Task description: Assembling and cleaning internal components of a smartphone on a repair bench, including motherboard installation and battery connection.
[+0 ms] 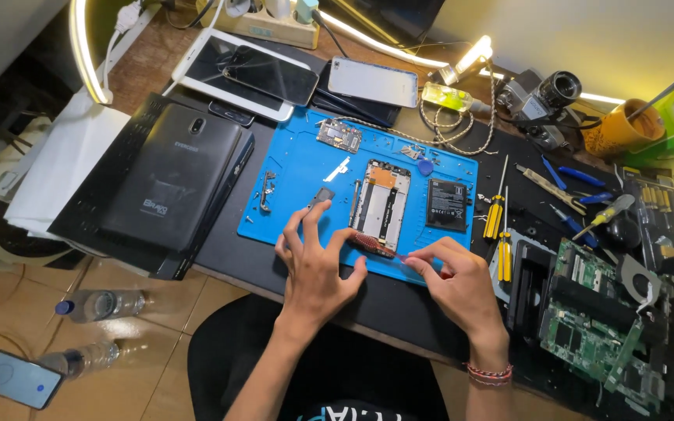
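An opened phone point(381, 204) with its back off lies on a blue repair mat point(290, 195). My left hand point(315, 261) rests with spread fingers at the phone's lower end, fingertips touching a small reddish part point(371, 244) there. My right hand point(455, 279) pinches a thin red-tipped tool point(409, 258) pointed toward that same lower end. A black battery point(446, 204) lies to the right of the phone on the mat. A small circuit board point(339, 136) sits at the mat's far edge.
A dark tablet point(172, 175) lies left of the mat. Several phones point(271, 74) lie at the back. Yellow-handled screwdrivers point(498, 218), tweezers and green circuit boards point(594, 312) crowd the right side. Water bottles point(99, 304) and a phone point(17, 379) lie on the floor.
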